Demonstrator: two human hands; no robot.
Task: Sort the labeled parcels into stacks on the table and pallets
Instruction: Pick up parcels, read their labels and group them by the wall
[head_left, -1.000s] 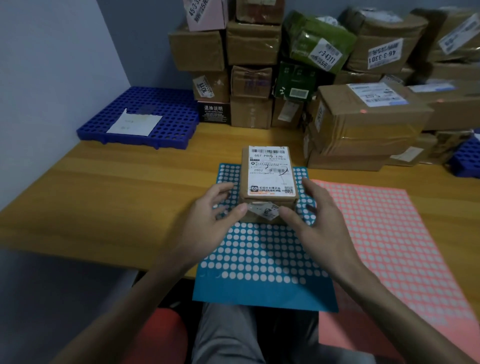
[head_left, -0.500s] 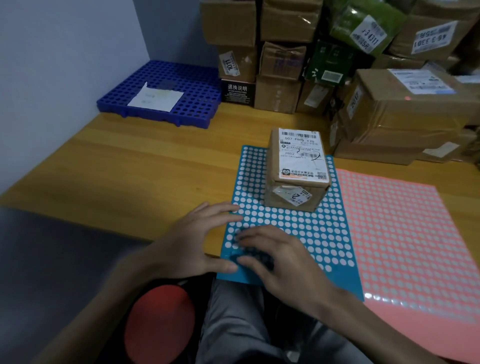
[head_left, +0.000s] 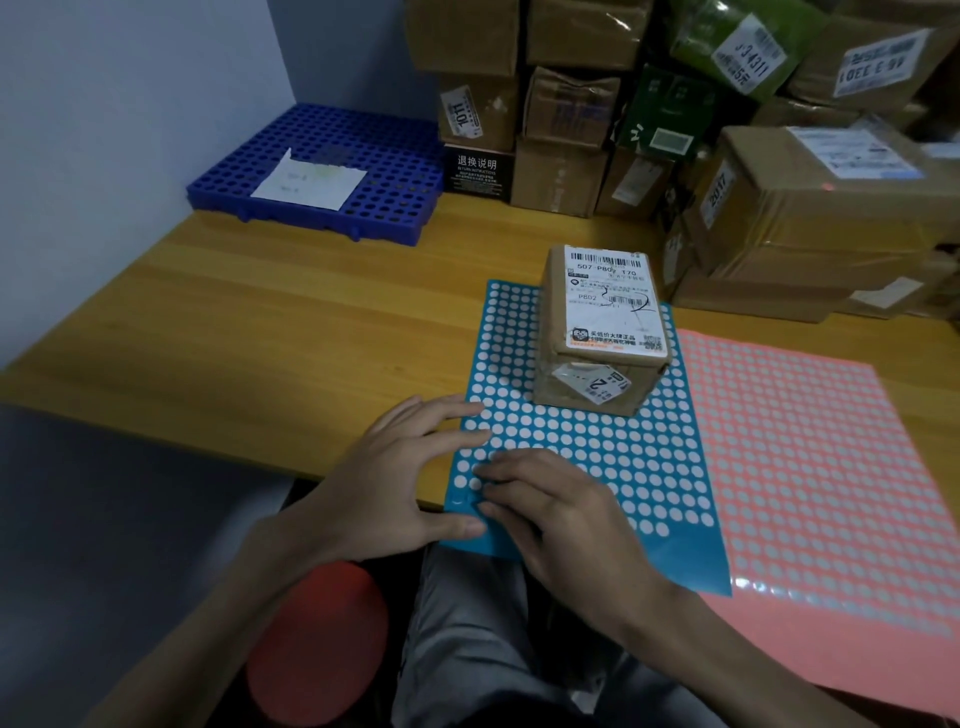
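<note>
Blue with white dots, a sticker sheet (head_left: 649, 467) lies flat on the wooden desk (head_left: 260, 338) in the head view, its near edge hanging over the desk's front. On its far half we see the labeled parcel (head_left: 602, 332), a small brown carton standing upright. A white shipping label (head_left: 613, 301) covers its top and a small tag (head_left: 597, 384) marked 2 is on the side facing us. Both hands are apart from the parcel.

The left grip (head_left: 395, 483) is spread flat with straight fingers. Its fingertips rest on the sheet's left edge and its thumb lies along the near edge. The right grip (head_left: 566, 514) is palm down over the sheet's near left corner, fingers bent and tips on the dots. We cannot tell whether they pinch anything.

Just right of the blue sheet lies a pink dotted sheet (head_left: 805, 467), their edges touching. At the far left of the desk sits a blue plastic pallet (head_left: 363, 145) with a white paper (head_left: 311, 182) on it. Along the back, stacked cartons (head_left: 561, 171) stand against the wall, with a large taped box (head_left: 831, 208) to the right. Below the desk edge we see grey trousers (head_left: 467, 623) and a red seat (head_left: 322, 639).
</note>
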